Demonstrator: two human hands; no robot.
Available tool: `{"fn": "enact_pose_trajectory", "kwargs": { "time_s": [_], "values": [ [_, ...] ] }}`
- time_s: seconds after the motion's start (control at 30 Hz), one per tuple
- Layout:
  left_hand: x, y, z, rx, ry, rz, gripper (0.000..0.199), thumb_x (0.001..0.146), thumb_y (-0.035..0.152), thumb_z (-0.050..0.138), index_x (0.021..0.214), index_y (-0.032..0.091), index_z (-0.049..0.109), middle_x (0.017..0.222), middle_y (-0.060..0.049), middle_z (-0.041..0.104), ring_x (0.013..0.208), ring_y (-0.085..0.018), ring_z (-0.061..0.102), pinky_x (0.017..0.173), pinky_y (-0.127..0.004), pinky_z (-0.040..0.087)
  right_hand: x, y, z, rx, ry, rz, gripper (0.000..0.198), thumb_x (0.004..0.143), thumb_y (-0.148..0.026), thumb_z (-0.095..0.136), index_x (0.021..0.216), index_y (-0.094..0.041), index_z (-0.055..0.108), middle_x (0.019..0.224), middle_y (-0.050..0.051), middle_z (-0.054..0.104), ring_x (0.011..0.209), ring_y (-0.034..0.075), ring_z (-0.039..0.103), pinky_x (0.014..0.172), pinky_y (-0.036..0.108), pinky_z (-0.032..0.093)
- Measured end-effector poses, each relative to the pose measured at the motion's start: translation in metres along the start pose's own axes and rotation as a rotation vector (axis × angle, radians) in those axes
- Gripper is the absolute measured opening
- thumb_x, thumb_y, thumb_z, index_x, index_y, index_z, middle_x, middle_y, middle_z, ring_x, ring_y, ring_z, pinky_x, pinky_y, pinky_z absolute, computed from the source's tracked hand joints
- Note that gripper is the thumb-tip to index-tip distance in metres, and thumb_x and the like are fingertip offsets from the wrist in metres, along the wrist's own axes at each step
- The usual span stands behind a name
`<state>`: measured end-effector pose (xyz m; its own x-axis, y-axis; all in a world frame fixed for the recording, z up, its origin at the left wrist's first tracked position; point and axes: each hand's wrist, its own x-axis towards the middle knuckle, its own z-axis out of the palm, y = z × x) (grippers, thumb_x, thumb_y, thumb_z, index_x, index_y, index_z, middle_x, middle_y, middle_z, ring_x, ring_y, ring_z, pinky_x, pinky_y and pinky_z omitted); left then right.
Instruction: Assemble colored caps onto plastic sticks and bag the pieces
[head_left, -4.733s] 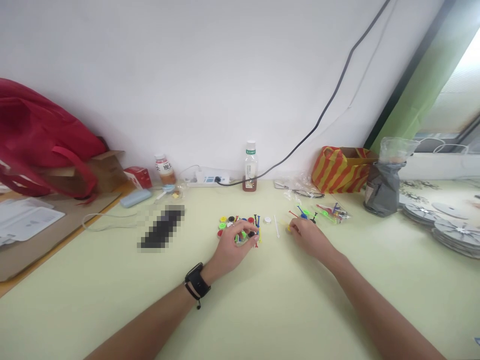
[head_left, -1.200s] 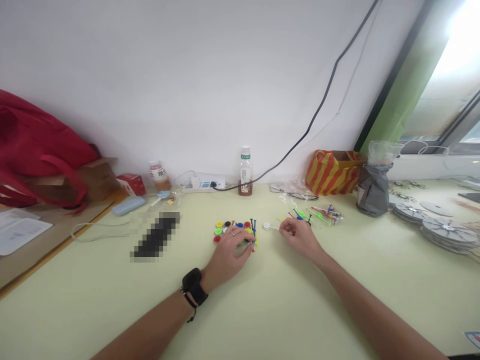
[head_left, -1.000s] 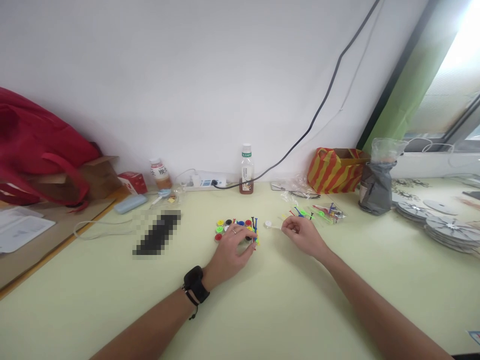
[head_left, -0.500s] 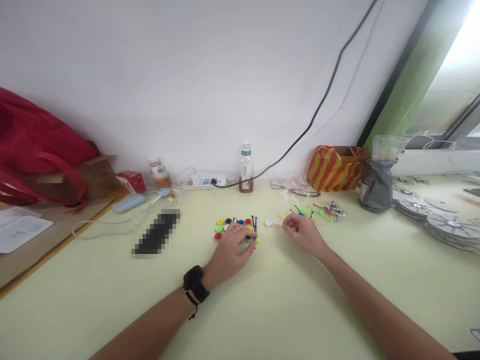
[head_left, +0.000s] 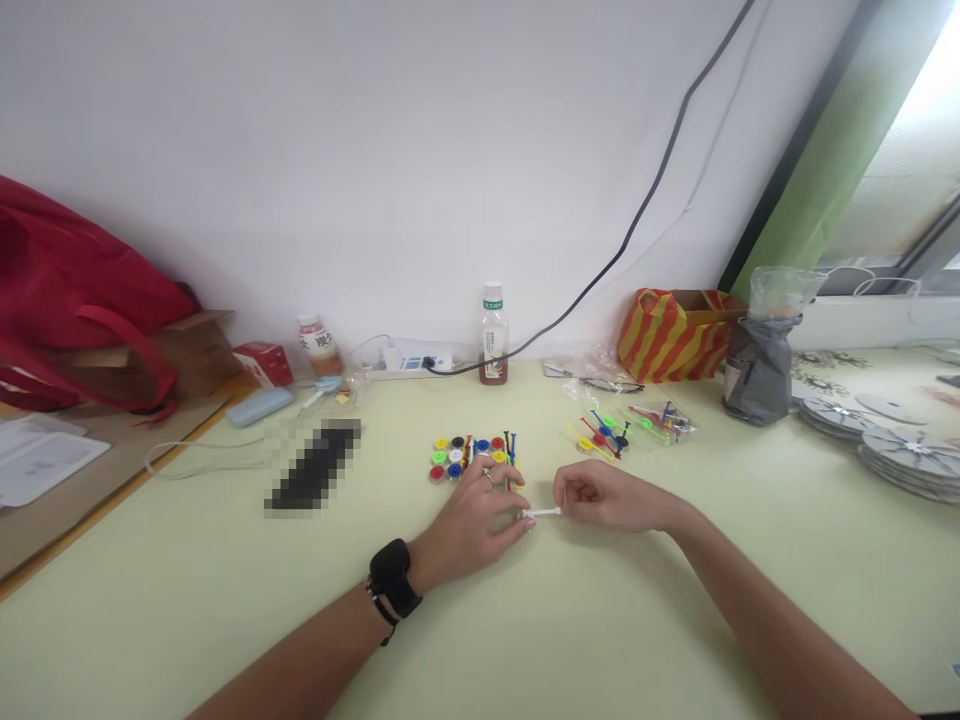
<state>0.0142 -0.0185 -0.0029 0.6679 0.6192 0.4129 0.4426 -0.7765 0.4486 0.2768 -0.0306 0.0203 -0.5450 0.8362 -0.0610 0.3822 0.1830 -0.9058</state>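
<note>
A small white plastic stick point(head_left: 545, 513) spans the gap between my two hands, low over the table. My left hand point(head_left: 474, 515) pinches its left end between thumb and a finger; whether a disc sits there is hidden by the fingertips. The right end is in the closed fingertips of my right hand point(head_left: 611, 497). Just beyond my left hand lie rows of coloured round discs point(head_left: 455, 456) with thin coloured sticks beside them. Past my right hand rests a loose group of disc-and-stick pieces point(head_left: 602, 437) in yellow, red, blue and black.
A clear bag of coloured pieces point(head_left: 664, 422) lies to the right. Along the wall stand a drink bottle point(head_left: 493, 340), a power strip point(head_left: 412, 358) and a striped bag point(head_left: 667, 335). Stacked grey discs point(head_left: 911, 465) are far right; a pixelated dark object point(head_left: 313, 468) lies left.
My right hand has drawn the white piece nearer to me. My left hand has shifted slightly right and nearer, off the coloured sticks, and now grips the piece's left end.
</note>
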Motion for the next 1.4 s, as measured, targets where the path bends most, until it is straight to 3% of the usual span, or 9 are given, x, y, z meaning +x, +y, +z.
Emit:
{"fn": "enact_pose_trajectory", "kwargs": {
  "time_s": [0.17, 0.43, 0.53, 0.63, 0.73, 0.87, 1.03, 1.23, 1.4],
  "values": [
    [0.001, 0.002, -0.001, -0.040, 0.054, -0.012, 0.007, 0.092, 0.028, 0.071, 0.095, 0.023, 0.069, 0.108, -0.004, 0.069, 0.111, -0.026, 0.054, 0.101, -0.044, 0.045, -0.002, -0.004, -0.004, -0.012, -0.220, 0.010, 0.017, 0.095, -0.023, 0.052, 0.104, -0.020, 0.066, 0.069, -0.004, 0.047, 0.061, 0.012, 0.040, 0.058, 0.024, 0.033],
    [0.005, -0.001, 0.001, -0.307, 0.162, -0.225, 0.014, 0.095, 0.030, 0.066, 0.106, 0.021, 0.069, 0.091, -0.002, 0.072, 0.076, -0.015, 0.063, 0.070, -0.027, 0.052, 0.002, -0.014, 0.009, 0.057, 0.029, -0.054, 0.026, 0.105, -0.048, 0.046, 0.102, -0.023, 0.054, 0.077, -0.004, 0.038, 0.069, 0.014, 0.034, 0.063, 0.026, 0.032],
    [0.006, -0.003, 0.006, -0.464, 0.191, -0.306, 0.020, 0.094, 0.035, 0.069, 0.105, 0.019, 0.071, 0.093, -0.004, 0.074, 0.080, -0.016, 0.069, 0.073, -0.027, 0.056, 0.006, -0.012, 0.017, 0.141, 0.071, -0.069, 0.031, 0.105, -0.053, 0.044, 0.099, -0.024, 0.052, 0.072, -0.006, 0.037, 0.062, 0.013, 0.033, 0.057, 0.026, 0.030],
    [0.006, -0.004, 0.008, -0.591, 0.213, -0.348, 0.028, 0.090, 0.036, 0.074, 0.109, 0.017, 0.070, 0.098, -0.007, 0.075, 0.086, -0.019, 0.072, 0.079, -0.030, 0.060, 0.010, -0.008, 0.020, 0.081, 0.197, -0.111, 0.035, 0.104, -0.053, 0.047, 0.093, -0.022, 0.058, 0.081, 0.000, 0.051, 0.072, 0.014, 0.047, 0.065, 0.027, 0.038],
    [0.007, -0.003, 0.007, -0.648, 0.227, -0.335, 0.034, 0.086, 0.034, 0.078, 0.113, 0.016, 0.069, 0.099, -0.008, 0.075, 0.089, -0.020, 0.073, 0.082, -0.032, 0.062, 0.012, -0.007, 0.020, 0.042, 0.284, -0.120, 0.035, 0.101, -0.053, 0.055, 0.090, -0.021, 0.065, 0.088, 0.003, 0.059, 0.081, 0.016, 0.053, 0.070, 0.028, 0.041],
    [0.007, 0.000, 0.006, -0.654, 0.231, -0.310, 0.038, 0.084, 0.034, 0.081, 0.115, 0.016, 0.068, 0.102, -0.008, 0.074, 0.091, -0.021, 0.073, 0.087, -0.035, 0.062, 0.013, -0.009, 0.022, 0.275, 0.229, -0.080, 0.033, 0.091, -0.052, 0.070, 0.088, -0.020, 0.066, 0.073, -0.001, 0.060, 0.067, 0.014, 0.055, 0.066, 0.028, 0.044],
    [0.005, 0.007, 0.004, -0.595, 0.180, -0.253, 0.035, 0.086, 0.034, 0.079, 0.115, 0.018, 0.068, 0.105, -0.008, 0.074, 0.096, -0.021, 0.073, 0.090, -0.035, 0.061, 0.015, -0.009, 0.033, 0.498, 0.196, -0.090, 0.029, 0.077, -0.041, 0.086, 0.084, -0.018, 0.070, 0.073, 0.004, 0.073, 0.069, 0.018, 0.067, 0.073, 0.034, 0.052],
    [0.004, 0.006, 0.003, -0.434, 0.186, -0.142, 0.020, 0.093, 0.031, 0.072, 0.110, 0.021, 0.071, 0.100, -0.005, 0.074, 0.089, -0.018, 0.072, 0.084, -0.031, 0.060, 0.021, -0.003, 0.040, 0.457, 0.320, -0.136, 0.020, 0.075, -0.035, 0.087, 0.081, -0.018, 0.079, 0.074, 0.003, 0.072, 0.066, 0.014, 0.059, 0.066, 0.029, 0.049],
    [0.004, 0.001, 0.004, -0.402, 0.190, -0.097, 0.021, 0.094, 0.030, 0.072, 0.113, 0.022, 0.071, 0.102, -0.005, 0.074, 0.091, -0.018, 0.072, 0.085, -0.030, 0.060, 0.020, -0.004, 0.039, 0.419, 0.307, -0.134, 0.019, 0.077, -0.036, 0.085, 0.083, -0.019, 0.081, 0.076, 0.003, 0.071, 0.066, 0.013, 0.056, 0.066, 0.029, 0.047]
  ]
}}
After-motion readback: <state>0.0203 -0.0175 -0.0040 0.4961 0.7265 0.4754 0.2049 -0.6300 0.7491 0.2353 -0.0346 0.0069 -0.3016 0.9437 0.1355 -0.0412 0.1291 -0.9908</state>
